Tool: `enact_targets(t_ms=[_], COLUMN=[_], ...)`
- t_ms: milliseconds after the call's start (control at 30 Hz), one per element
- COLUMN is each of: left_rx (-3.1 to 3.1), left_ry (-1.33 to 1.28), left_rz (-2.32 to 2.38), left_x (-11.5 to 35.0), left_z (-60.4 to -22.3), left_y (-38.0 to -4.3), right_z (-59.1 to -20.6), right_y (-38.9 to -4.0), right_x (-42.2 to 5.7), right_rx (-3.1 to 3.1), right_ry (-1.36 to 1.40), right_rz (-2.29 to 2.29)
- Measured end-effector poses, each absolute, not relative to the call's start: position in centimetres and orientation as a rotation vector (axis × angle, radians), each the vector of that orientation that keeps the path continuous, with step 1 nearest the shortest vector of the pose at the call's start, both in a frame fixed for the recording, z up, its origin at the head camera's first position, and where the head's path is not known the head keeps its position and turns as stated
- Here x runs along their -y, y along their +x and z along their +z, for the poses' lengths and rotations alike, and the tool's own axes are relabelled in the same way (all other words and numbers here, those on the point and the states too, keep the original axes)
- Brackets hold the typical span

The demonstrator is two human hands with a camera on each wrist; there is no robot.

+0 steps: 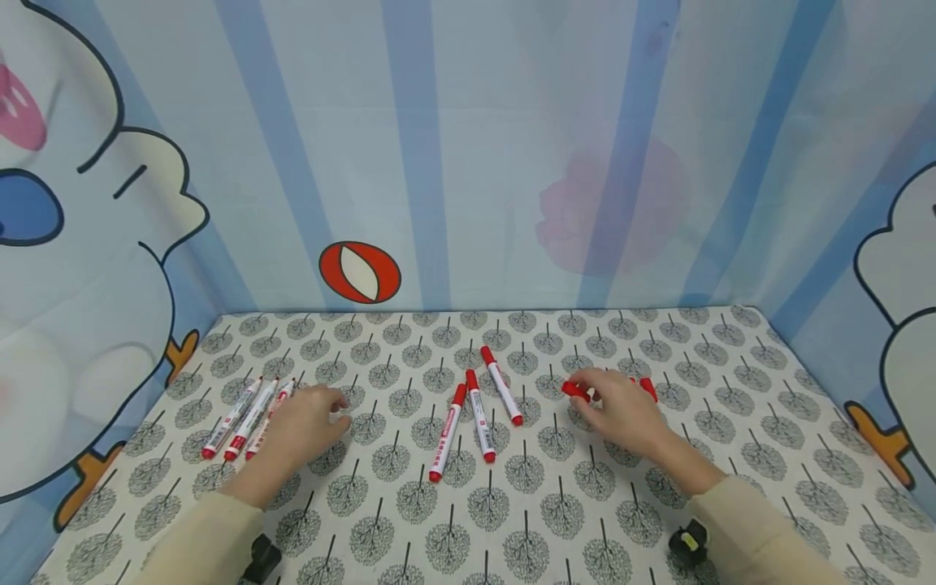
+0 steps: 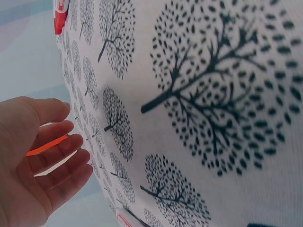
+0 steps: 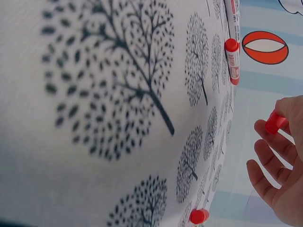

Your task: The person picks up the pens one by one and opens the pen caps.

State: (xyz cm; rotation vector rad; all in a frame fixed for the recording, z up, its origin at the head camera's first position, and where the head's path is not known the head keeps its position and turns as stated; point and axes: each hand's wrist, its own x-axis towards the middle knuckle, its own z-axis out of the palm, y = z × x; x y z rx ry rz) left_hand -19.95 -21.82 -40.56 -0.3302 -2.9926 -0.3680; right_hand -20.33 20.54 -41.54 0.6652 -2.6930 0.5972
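My right hand [image 1: 620, 406] pinches a red marker cap [image 1: 576, 391] between thumb and index finger. In the right wrist view the same cap [image 3: 273, 123] shows at the fingertips, the other fingers half bent. Behind this hand another red cap [image 1: 647, 389] lies on the cloth. My left hand [image 1: 305, 426] holds nothing; in the left wrist view its fingers [image 2: 61, 146] are loosely curled over the cloth. Left of it, three uncapped white markers [image 1: 252, 414] lie side by side, partly behind the hand and forearm.
Between my hands lie three capped red-and-white markers: one on the left [image 1: 448, 432], a middle one [image 1: 480, 416] and one farther back [image 1: 501, 386]. A tree-print cloth [image 1: 409, 487] covers the table. A cartoon-printed curtain [image 1: 483, 162] stands behind and at both sides.
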Motion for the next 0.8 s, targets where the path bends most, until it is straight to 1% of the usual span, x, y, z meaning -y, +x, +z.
enact_targets(t_ms=[433, 800], left_rx=[2.922, 2.923], left_ry=[-0.451, -0.503], left_rz=[-0.335, -0.379], left_x=[20.3, 18.8], left_z=[-40.6, -40.3], left_y=[-19.6, -19.1], right_z=[-41.4, -40.9], right_y=[-20.9, -21.1], right_x=[-23.0, -25.0], right_rx=[2.682, 2.723], right_ry=[0.599, 0.54], right_rz=[0.542, 0.486])
